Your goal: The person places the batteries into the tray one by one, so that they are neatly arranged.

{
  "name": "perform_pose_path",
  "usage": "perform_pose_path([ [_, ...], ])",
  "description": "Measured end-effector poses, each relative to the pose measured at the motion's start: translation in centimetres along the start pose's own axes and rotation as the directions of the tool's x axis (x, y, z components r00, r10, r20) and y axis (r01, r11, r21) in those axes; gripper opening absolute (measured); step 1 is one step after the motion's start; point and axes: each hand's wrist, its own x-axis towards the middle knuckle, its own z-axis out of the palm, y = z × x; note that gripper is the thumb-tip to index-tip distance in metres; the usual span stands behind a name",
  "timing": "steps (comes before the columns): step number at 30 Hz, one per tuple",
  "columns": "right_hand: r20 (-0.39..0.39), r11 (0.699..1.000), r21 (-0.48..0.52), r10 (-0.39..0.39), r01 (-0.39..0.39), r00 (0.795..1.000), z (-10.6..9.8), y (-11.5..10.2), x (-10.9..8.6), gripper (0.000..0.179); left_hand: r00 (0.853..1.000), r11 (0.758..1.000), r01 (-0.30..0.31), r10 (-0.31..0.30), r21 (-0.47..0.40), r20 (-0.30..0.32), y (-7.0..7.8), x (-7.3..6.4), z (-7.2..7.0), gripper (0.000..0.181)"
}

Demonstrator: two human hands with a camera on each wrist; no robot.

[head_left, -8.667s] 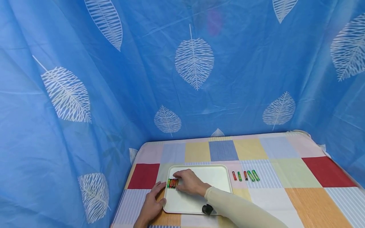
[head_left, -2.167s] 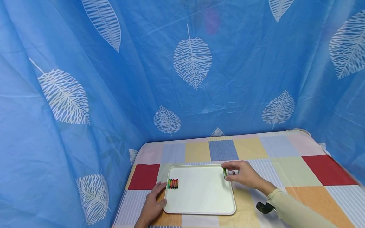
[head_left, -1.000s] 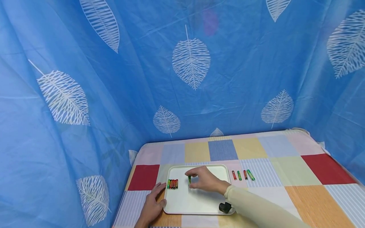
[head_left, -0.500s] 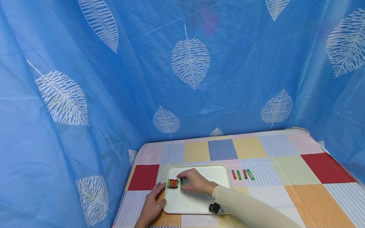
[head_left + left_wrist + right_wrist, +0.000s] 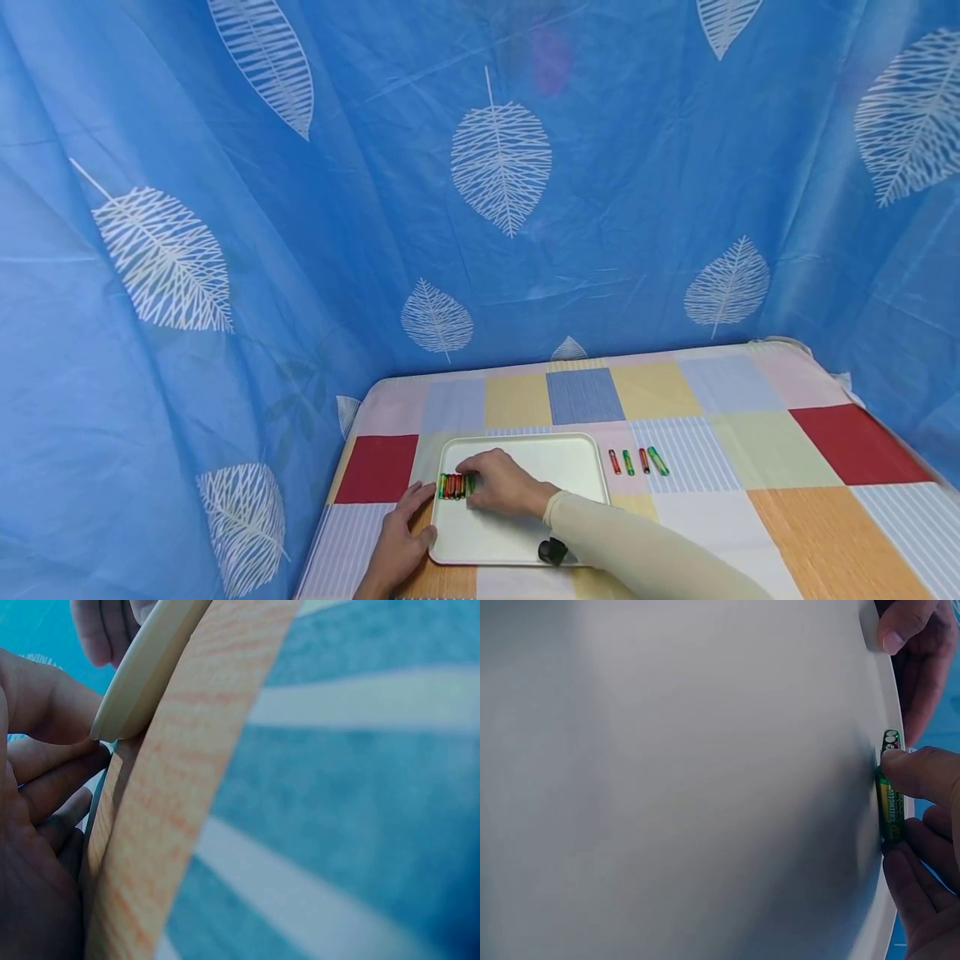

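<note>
My right hand [image 5: 504, 483] pinches a green battery [image 5: 890, 806] between thumb and fingertips, at the right end of a row of batteries [image 5: 452, 487]. That row, red and green, lies side by side along the left part of a white tray [image 5: 495, 542]. In the right wrist view the battery's label shows, and its ends are near the fingertips. My left hand [image 5: 400, 533] rests at the tray's left edge, fingers spread loosely and touching the rim [image 5: 142, 682]. In the left wrist view the thumb meets that rim.
Right of the tray, several loose batteries [image 5: 628, 462], red and green, lie spaced on the patchwork tablecloth [image 5: 795, 533]. Blue leaf-print curtains [image 5: 600, 208] hang behind the table and at both sides. A black device [image 5: 552, 551] sits at my right wrist.
My right hand took a green battery from the group right of the tray and carried it left to the row's right end. Earlier it was also at the row. The left hand stayed put.
</note>
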Motion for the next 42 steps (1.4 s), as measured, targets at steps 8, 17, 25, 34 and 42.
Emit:
perform_pose_path([
  [8,-0.007,1.000,-0.005,-0.003,0.003,1.000,0.14,-0.15,-0.09,0.050,1.000,1.000,0.008,-0.008,-0.001,-0.001,0.07,-0.07,-0.04,0.067],
  [17,-0.006,1.000,-0.022,0.005,-0.005,1.000,0.32,-0.11,-0.18,0.052,1.000,1.000,-0.020,0.020,0.001,-0.007,0.00,-0.30,-0.09,0.067],
  [25,-0.015,1.000,-0.030,-0.007,0.007,1.000,0.11,-0.08,-0.32,0.052,1.000,1.000,-0.015,0.015,0.002,-0.008,0.19,-0.26,-0.11,0.068],
  [34,-0.016,0.999,-0.032,0.017,-0.017,1.000,-0.02,0.18,-0.43,0.053,1.000,1.000,-0.015,0.015,0.003,-0.010,0.19,-0.21,-0.04,0.068],
  [42,-0.025,0.999,-0.015,0.031,-0.031,0.999,-0.64,0.71,-0.90,0.052,1.000,1.000,0.004,-0.004,0.001,-0.003,0.32,-0.04,0.02,0.068],
])
